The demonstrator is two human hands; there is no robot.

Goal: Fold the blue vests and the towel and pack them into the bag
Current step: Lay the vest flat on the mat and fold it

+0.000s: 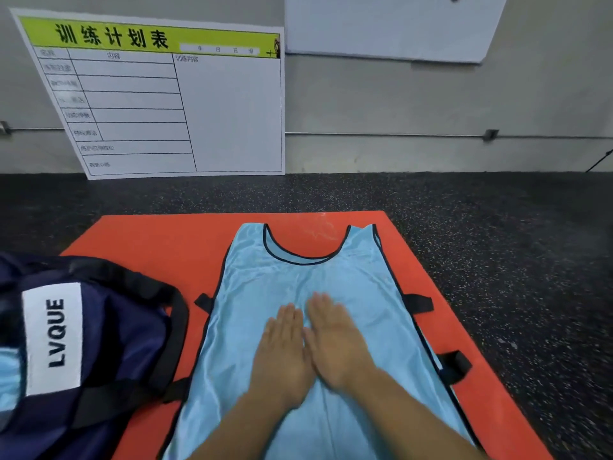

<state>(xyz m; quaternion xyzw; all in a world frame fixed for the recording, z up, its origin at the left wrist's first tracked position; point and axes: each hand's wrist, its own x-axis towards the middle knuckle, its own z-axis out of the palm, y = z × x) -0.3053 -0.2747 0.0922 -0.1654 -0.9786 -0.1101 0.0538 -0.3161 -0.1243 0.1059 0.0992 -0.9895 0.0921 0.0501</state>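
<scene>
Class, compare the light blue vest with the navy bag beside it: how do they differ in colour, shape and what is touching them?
The vest is pale blue and lies flat; the bag is dark navy and bulges. The left hand and right hand press flat on the vest, while nothing touches the bag. The bag carries a white LVQUE label; the vest is plain. Both rest on the orange mat.

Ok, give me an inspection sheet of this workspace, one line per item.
Surface: orange mat on dark speckled floor.
Job's things: blue vest spread flat on the mat, neck away from the person; navy bag at left, partly on the mat, light blue fabric showing at its edge. Towel: nothing seen.
Clutter: nothing seen.
Hands: left hand and right hand flat, side by side on the vest.
Cables: nothing seen.
Surroundings: schedule board leaning on the grey wall; white board above.
</scene>
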